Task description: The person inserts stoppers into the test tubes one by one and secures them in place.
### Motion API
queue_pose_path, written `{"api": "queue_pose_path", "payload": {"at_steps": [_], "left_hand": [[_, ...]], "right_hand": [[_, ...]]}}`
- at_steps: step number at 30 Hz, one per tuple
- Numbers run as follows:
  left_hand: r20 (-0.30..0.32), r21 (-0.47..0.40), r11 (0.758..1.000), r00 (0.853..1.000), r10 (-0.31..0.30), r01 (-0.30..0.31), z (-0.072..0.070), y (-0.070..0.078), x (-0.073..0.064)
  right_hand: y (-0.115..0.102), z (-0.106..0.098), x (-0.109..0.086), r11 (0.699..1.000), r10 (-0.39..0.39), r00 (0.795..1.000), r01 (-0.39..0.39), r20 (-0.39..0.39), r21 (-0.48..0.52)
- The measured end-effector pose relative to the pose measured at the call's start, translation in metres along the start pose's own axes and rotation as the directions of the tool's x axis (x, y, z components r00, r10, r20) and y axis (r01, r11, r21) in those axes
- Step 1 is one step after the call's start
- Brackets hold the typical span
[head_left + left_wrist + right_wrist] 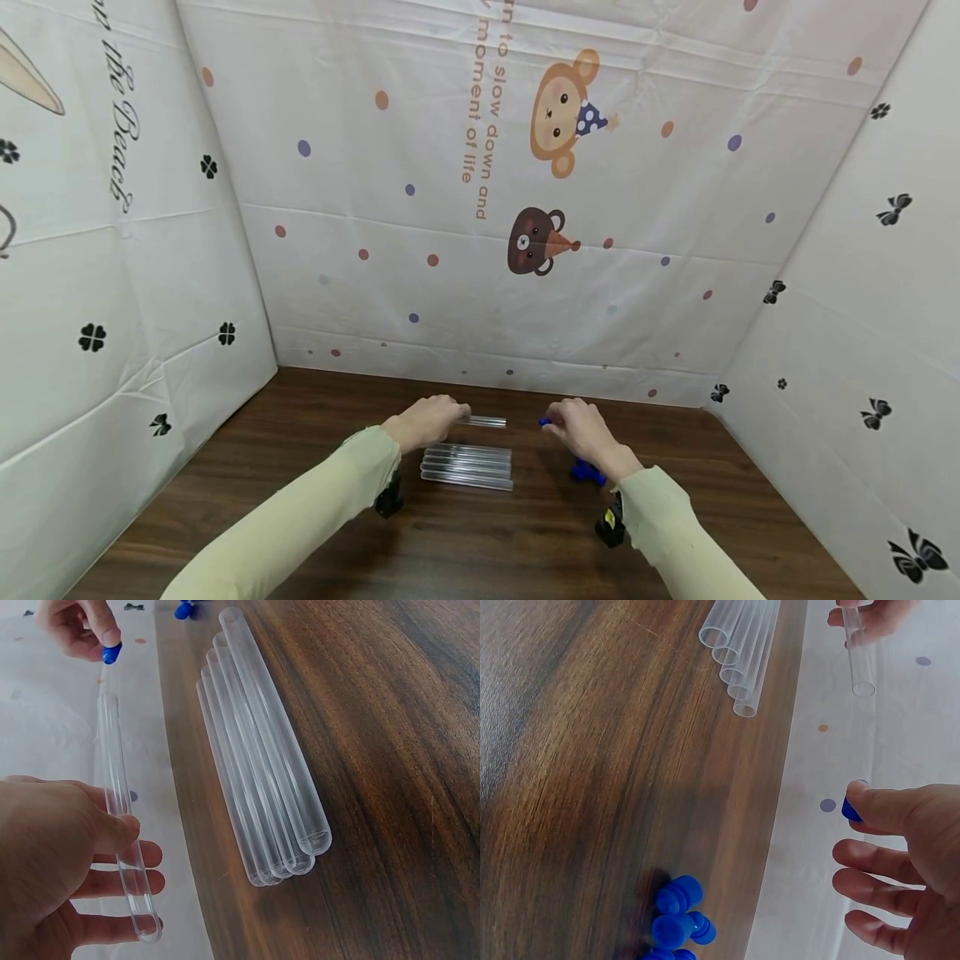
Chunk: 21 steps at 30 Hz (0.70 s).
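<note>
My left hand [60, 855] grips a clear test tube [124, 802] near its rounded end, thumb across it; the open mouth points toward my right hand. A blue stopper [850, 811] is pinched between the thumb and forefinger of my right hand [900, 862], its other fingers spread. Tube mouth and stopper are apart, both held above the table. Several more clear test tubes [468, 465] lie side by side on the table, nearer to me than the left hand. Several loose blue stoppers [673, 930] lie in a cluster below the right hand.
The dark wooden table [480, 542] runs back to a white printed cloth [450, 333] at the rear. More cloth walls stand at left and right. A black wrist device [611, 527] sits under the right wrist, another [389, 497] under the left.
</note>
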State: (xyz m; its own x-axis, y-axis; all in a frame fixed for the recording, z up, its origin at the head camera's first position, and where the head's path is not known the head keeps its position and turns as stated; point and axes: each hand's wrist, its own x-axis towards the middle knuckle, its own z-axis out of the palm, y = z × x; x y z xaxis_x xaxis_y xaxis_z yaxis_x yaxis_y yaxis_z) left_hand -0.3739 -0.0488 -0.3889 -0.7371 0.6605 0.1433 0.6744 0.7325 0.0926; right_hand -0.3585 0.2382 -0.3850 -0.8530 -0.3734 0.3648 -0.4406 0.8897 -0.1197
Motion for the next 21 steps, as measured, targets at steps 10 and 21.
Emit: {"api": "queue_pose_path", "payload": {"at_steps": [10,21], "left_hand": [[-0.003,0.011,1.000,1.000,0.002,-0.002,0.000,0.001,0.001],[0.001,0.003,1.000,1.000,0.004,-0.004,-0.001,0.003,0.003]], "right_hand": [[-0.007,-0.001,0.001,1.000,-0.010,1.000,0.010,0.015,0.006],[-0.012,0.000,0.007,1.000,-0.025,1.000,0.025,0.016,-0.006]]}}
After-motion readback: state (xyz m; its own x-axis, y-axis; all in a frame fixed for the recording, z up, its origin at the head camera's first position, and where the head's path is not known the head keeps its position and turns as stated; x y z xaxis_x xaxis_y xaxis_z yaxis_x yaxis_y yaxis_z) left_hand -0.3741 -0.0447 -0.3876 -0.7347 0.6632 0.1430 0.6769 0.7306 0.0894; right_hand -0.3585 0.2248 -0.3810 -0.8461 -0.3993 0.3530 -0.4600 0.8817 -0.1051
